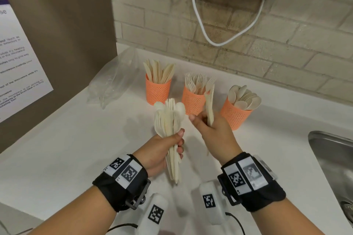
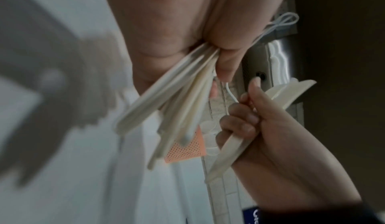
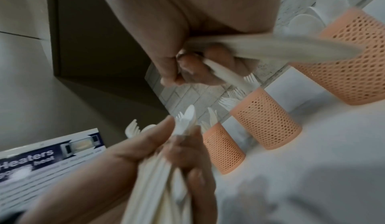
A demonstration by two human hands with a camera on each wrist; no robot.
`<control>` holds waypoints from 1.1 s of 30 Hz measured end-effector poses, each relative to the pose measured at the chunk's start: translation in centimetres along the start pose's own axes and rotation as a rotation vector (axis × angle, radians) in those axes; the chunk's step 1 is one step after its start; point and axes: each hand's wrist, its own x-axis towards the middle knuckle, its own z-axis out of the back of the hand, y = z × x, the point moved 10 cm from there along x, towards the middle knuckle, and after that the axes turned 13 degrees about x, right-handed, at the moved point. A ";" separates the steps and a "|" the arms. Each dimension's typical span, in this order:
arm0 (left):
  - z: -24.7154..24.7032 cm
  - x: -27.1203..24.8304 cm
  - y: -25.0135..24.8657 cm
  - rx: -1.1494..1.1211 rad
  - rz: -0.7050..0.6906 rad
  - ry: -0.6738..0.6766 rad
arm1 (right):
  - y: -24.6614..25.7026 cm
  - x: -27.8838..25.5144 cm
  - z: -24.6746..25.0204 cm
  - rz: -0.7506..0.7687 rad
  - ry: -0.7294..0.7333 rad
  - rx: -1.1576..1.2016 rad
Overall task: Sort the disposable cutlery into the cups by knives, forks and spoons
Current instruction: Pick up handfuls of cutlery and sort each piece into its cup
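My left hand [image 1: 178, 139] grips an upright bundle of mixed cream cutlery [image 1: 170, 120], with spoon bowls and fork tines at its top. My right hand [image 1: 206, 122] holds two flat knives [image 1: 210, 105] upright, just in front of the forks cup [image 1: 193, 101]. Three orange mesh cups stand in a row on the white counter [image 1: 76, 139]. The knives cup [image 1: 157, 91] is on the left and the spoons cup [image 1: 235, 114] on the right. The left wrist view shows the bundle's handles [image 2: 177, 109] and the knives [image 2: 229, 152]. In the right wrist view the knives [image 3: 270, 48] are blurred.
A crumpled clear plastic bag [image 1: 114, 82] lies left of the cups. A steel sink [image 1: 334, 158] opens at the right edge. A white cable [image 1: 210, 25] hangs on the brick wall behind. A poster [image 1: 19, 63] covers the cabinet side at left.
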 end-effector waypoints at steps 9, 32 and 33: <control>-0.3 0.4 -0.6 -0.114 -0.025 -0.045 | -1.4 -3.4 -3.7 -0.058 0.211 0.005; -0.1 0.4 -1.8 0.025 -0.108 0.031 | -0.8 -1.1 -3.9 -0.003 0.154 -0.143; -0.1 0.4 -1.7 0.030 -0.105 0.041 | -1.1 -1.0 -3.8 -0.025 0.161 -0.129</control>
